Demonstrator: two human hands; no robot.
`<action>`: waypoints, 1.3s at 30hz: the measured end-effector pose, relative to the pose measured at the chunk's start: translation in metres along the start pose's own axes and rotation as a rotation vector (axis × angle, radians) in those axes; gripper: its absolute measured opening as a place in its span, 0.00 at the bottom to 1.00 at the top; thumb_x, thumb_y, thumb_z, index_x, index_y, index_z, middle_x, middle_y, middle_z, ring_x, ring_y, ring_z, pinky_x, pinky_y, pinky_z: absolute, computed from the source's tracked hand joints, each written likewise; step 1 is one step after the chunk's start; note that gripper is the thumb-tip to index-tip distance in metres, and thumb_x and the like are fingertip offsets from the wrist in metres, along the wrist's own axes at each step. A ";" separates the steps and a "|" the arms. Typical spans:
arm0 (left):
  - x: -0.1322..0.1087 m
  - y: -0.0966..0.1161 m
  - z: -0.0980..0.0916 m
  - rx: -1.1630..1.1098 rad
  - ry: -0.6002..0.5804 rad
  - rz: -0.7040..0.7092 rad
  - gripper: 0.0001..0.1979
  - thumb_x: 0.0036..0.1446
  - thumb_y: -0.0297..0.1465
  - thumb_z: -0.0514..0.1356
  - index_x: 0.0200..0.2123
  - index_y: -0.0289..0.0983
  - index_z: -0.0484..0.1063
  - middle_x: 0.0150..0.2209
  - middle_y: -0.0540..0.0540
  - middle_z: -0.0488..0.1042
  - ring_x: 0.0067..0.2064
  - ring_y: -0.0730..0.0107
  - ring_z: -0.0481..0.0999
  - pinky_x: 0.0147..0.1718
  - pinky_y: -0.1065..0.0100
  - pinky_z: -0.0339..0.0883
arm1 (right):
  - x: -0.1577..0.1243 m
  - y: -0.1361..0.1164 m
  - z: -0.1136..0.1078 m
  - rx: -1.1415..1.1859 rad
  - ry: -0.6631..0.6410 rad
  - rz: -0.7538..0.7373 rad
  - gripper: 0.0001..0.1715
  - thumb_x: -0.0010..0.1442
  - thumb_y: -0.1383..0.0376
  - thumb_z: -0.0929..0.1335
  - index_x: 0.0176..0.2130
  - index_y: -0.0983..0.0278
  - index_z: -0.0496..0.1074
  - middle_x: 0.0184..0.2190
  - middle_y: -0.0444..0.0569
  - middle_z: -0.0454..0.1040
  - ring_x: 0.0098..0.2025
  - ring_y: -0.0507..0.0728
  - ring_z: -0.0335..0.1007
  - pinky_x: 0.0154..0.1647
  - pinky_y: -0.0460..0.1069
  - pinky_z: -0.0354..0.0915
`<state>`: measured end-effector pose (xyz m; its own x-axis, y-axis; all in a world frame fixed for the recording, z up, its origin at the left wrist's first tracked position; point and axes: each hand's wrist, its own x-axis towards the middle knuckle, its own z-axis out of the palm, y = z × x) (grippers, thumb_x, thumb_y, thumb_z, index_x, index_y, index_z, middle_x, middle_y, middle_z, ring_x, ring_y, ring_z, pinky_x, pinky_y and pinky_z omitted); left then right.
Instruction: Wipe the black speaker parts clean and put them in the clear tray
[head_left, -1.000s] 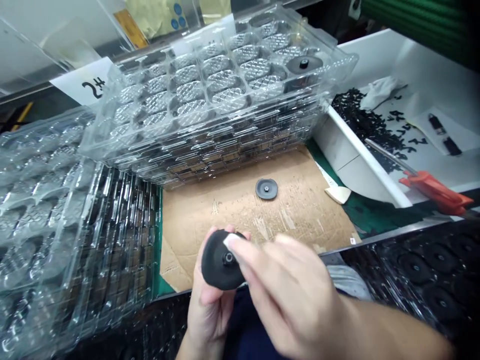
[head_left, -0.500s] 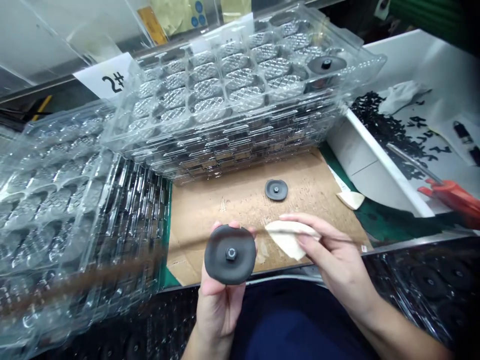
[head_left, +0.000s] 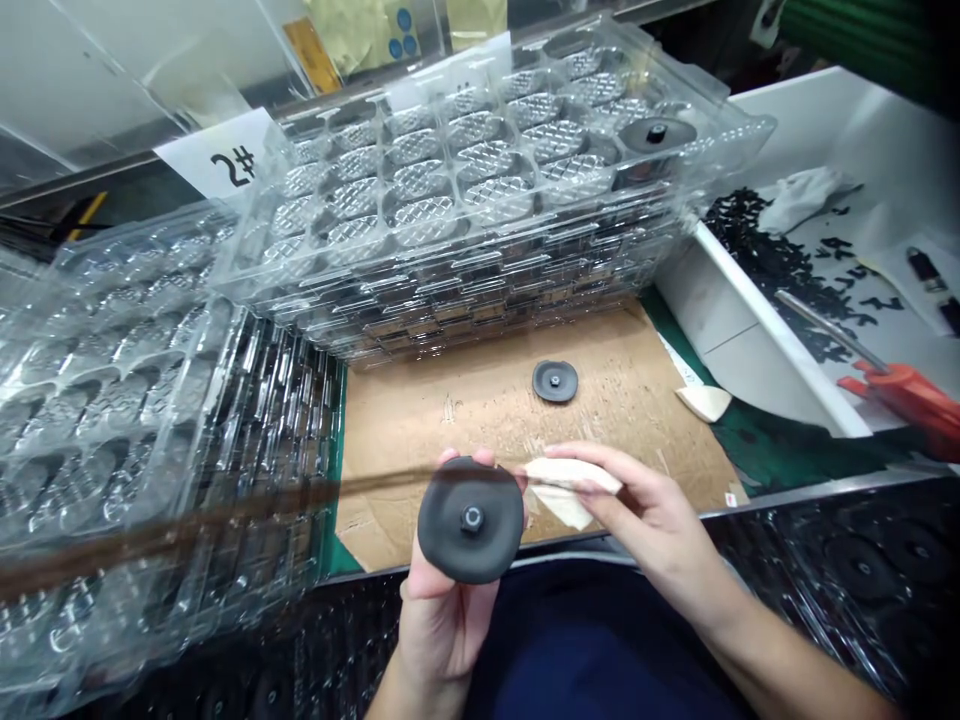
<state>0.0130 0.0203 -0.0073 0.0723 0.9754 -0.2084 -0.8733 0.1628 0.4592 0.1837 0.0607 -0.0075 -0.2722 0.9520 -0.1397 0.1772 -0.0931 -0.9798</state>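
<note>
My left hand [head_left: 439, 620] holds a round black rubber disc [head_left: 470, 520] upright, with a small nut at its centre facing me. Just to its right, my right hand [head_left: 645, 525] pinches a small off-white pad [head_left: 566, 485] beside the disc's rim. Both hands hover over the near edge of a scored cardboard mat [head_left: 495, 410]. A smaller black disc [head_left: 555, 381] lies flat on that mat, farther away.
A tall stack of clear blister trays [head_left: 465, 200] stands behind the mat, one black disc [head_left: 657, 135] in its top right pocket. More clear trays [head_left: 135, 400] lie at left. A white bin [head_left: 825, 280] with black scraps and red-handled cutters [head_left: 900, 390] sits right. Dark trays of discs [head_left: 862, 570] lie near right.
My right hand lifted off the disc's face and swung right with the pad, then came back close to the disc's rim. The left hand kept holding the disc.
</note>
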 end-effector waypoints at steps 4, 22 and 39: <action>-0.001 -0.001 -0.003 -0.007 -0.034 -0.028 0.20 0.54 0.36 0.59 0.51 0.48 0.68 0.52 0.54 0.72 0.53 0.61 0.69 0.52 0.68 0.64 | 0.000 0.001 0.000 -0.014 0.000 0.019 0.14 0.62 0.61 0.64 0.47 0.56 0.70 0.46 0.44 0.73 0.47 0.55 0.69 0.48 0.48 0.66; -0.006 0.000 0.004 0.036 0.054 -0.107 0.27 0.39 0.39 0.67 0.48 0.50 0.71 0.48 0.53 0.75 0.49 0.62 0.74 0.48 0.69 0.68 | 0.001 0.007 0.005 0.015 -0.023 0.001 0.14 0.61 0.61 0.64 0.46 0.60 0.71 0.44 0.48 0.74 0.45 0.57 0.71 0.49 0.53 0.68; 0.006 -0.004 -0.008 -0.137 -0.046 -0.254 0.25 0.49 0.46 0.58 0.50 0.46 0.69 0.52 0.53 0.72 0.51 0.66 0.72 0.48 0.75 0.67 | 0.004 0.011 0.008 0.013 -0.033 0.012 0.14 0.61 0.62 0.64 0.46 0.62 0.71 0.44 0.49 0.74 0.46 0.57 0.71 0.49 0.52 0.67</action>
<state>0.0134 0.0242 -0.0169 0.3158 0.9121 -0.2613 -0.8812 0.3841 0.2756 0.1770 0.0611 -0.0200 -0.3012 0.9407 -0.1560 0.1686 -0.1085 -0.9797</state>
